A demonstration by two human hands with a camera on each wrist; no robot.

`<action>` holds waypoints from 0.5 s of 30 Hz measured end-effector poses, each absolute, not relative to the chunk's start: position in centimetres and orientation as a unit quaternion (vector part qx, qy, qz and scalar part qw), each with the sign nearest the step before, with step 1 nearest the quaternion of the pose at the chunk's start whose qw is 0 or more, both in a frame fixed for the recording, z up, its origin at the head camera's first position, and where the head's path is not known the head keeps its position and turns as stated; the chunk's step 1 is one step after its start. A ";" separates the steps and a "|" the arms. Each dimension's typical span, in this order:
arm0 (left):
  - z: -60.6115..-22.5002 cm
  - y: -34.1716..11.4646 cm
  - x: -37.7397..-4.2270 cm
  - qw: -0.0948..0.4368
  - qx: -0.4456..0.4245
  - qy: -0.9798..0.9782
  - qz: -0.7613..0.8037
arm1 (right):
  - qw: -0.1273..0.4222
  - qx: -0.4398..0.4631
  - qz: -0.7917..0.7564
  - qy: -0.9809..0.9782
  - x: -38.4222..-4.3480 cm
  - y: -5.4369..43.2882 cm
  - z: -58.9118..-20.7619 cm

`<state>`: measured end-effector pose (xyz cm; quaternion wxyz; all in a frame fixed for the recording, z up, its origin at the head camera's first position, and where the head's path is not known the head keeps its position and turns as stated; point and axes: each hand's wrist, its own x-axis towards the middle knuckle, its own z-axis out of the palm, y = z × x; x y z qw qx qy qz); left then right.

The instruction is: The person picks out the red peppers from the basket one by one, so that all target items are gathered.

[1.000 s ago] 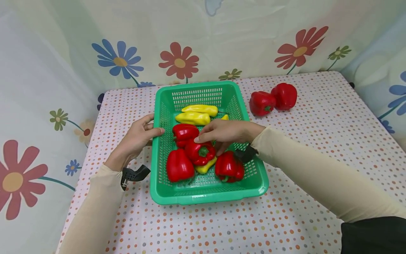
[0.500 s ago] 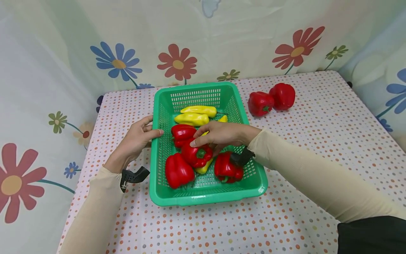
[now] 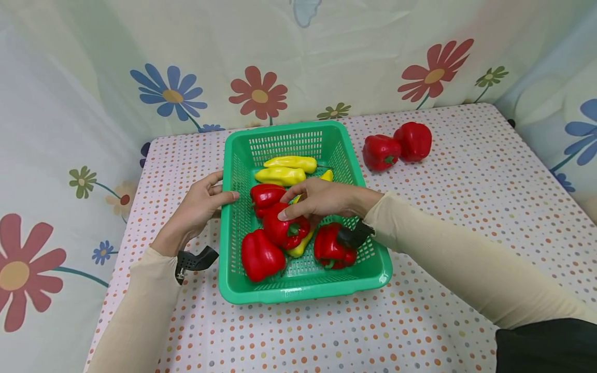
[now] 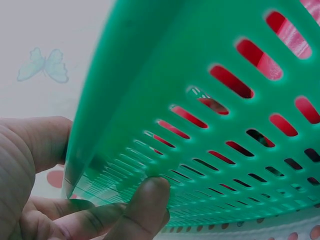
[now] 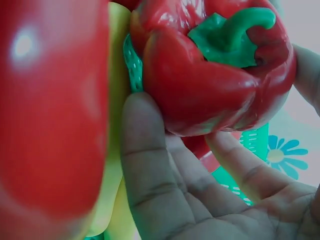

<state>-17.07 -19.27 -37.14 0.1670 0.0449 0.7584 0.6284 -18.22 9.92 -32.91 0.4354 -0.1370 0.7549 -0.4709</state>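
Observation:
My left hand (image 3: 198,204) holds the left rim of a green perforated basket (image 3: 303,297), thumb over the edge and fingers against the outer wall (image 4: 150,65). Inside the basket, my right hand (image 3: 322,198) grips a red bell pepper (image 3: 280,228); the right wrist view shows its green stem (image 5: 237,32) and fingers around its side. Other red bell peppers lie close by: one at the front left (image 3: 261,256), one behind (image 3: 266,196), one beneath the right wrist (image 3: 330,248). Yellow long peppers (image 3: 280,176) lie at the back, and another yellow piece (image 3: 298,250) is partly covered.
Two more red bell peppers (image 3: 381,153) sit touching each other on the dotted tablecloth (image 3: 448,197), right of the basket. A flower-printed curtain (image 3: 354,62) hangs behind and beside the table.
My right hand has shifted slightly left with the bell pepper, whose stem end tips more toward me. The front-left pepper has been nudged and turned. My left hand stays on the rim.

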 end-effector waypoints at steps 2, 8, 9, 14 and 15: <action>-37.2 -19.3 -17.0 0.168 0.044 0.758 0.628 | 0.435 -0.135 -0.473 0.754 -18.2 9.9 -33.0; -37.3 -19.3 -16.9 0.168 0.043 0.758 0.628 | 0.429 -0.133 -0.473 0.758 -18.0 10.0 -33.3; -37.3 -19.4 -16.9 0.168 0.044 0.758 0.629 | 0.428 -0.133 -0.473 0.759 -18.0 10.0 -33.3; -37.2 -19.4 -17.0 0.169 0.046 0.757 0.629 | 0.418 -0.133 -0.479 0.760 -17.9 10.2 -33.4; -37.2 -19.4 -17.0 0.169 0.046 0.757 0.629 | 0.414 -0.133 -0.479 0.762 -17.9 10.3 -33.3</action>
